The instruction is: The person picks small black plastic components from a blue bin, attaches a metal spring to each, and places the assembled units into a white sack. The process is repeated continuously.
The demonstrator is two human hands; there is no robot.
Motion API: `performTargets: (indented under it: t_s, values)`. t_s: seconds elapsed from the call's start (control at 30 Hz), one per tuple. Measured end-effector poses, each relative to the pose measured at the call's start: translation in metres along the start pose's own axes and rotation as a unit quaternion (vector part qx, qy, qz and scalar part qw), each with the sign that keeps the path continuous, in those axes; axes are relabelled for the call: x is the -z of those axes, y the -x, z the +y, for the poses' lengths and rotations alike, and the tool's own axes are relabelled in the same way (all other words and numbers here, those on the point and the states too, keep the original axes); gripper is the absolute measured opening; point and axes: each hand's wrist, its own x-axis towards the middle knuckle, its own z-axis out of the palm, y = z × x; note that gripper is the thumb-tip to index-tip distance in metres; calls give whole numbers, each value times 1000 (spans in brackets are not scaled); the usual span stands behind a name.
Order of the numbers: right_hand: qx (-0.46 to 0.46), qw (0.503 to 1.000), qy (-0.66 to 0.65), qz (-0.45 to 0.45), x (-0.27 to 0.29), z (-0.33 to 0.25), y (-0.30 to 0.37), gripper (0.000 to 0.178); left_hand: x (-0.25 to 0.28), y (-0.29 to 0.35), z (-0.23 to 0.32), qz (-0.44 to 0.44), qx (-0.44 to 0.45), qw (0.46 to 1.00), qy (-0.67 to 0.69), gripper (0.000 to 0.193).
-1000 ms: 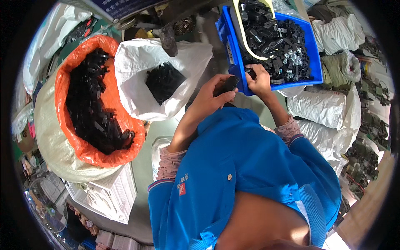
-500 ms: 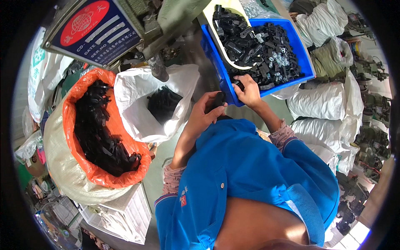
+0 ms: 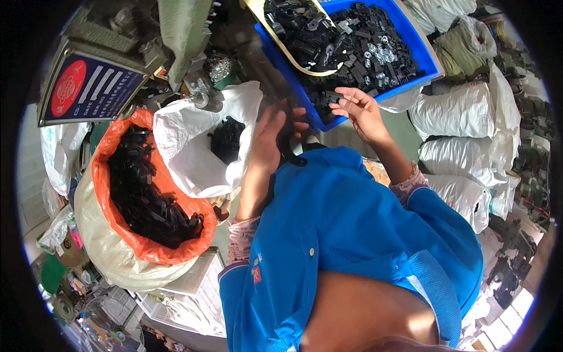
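Observation:
My left hand (image 3: pixel 267 144), slightly blurred, grips a long black plastic part (image 3: pixel 288 146) with a curved lower end, just right of a white sack. Over the near corner of a blue bin (image 3: pixel 433 69), my right hand (image 3: pixel 365 117) pinches a small black piece (image 3: pixel 335 99) between thumb and fingers. Small black blocks (image 3: pixel 360 73) and shiny metal bits (image 3: pixel 381 54) fill the bin. A cream-coloured tray (image 3: pixel 322 73) of larger black parts rests over its left side.
The white sack (image 3: pixel 187 161) with black parts inside stands beside an orange-lined sack (image 3: pixel 196 249) full of long black parts. A green machine (image 3: pixel 182 35) with a nameplate (image 3: pixel 94 85) overhangs them. Stuffed white sacks (image 3: pixel 457 111) are stacked at the right.
My left hand has shifted left and turned, bringing the long black part into fuller view. The right hand has lifted from the bin's corner with a small piece. The whole view has shifted.

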Motion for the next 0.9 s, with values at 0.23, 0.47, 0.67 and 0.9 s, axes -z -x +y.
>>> performTargets:
  t_s: [0.23,0.47,0.67,0.9]
  values:
    - [-51,982,-175,-39,4,-6,6,30,-6,-31,-10,1,17,1000,1,32]
    - [-57,973,-221,-42,11,-3,8,31,-35,-48,-26,27,11,997,-68,33]
    - [85,996,25,-9,9,3,14,32,-49,-54,-39,82,-19,991,-106,21]
    - [91,972,209,-62,21,-13,28,30,-46,-59,-35,-19,72,975,-208,25]
